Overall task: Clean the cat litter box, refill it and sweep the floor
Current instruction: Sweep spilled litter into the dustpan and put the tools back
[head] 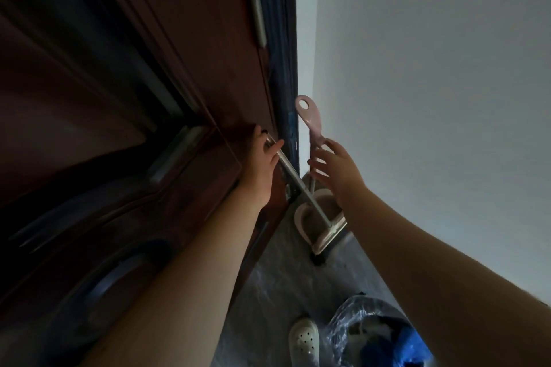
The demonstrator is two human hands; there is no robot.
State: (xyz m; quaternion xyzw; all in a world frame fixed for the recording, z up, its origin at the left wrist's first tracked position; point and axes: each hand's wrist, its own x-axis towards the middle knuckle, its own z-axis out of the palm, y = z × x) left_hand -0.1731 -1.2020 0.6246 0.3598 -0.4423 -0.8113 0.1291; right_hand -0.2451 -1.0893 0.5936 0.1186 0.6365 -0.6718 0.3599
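Observation:
A pink handle [307, 113] with a hanging hole stands in the corner between the door frame and the wall. Its shaft runs down to a beige dustpan [307, 217] on the floor. A silver broom pole [301, 185] slants from the door's edge down to a beige head [331, 232] at the dustpan. My left hand [262, 158] is closed around the top of this pole. My right hand [337, 167] is open with fingers spread, right beside the lower part of the pink handle; I cannot tell whether it touches it.
A dark brown door [134, 98] fills the left side, and a white wall [432, 98] the right. On the grey floor near me are a white clog [304, 340] and a bin lined with a clear bag [372, 337].

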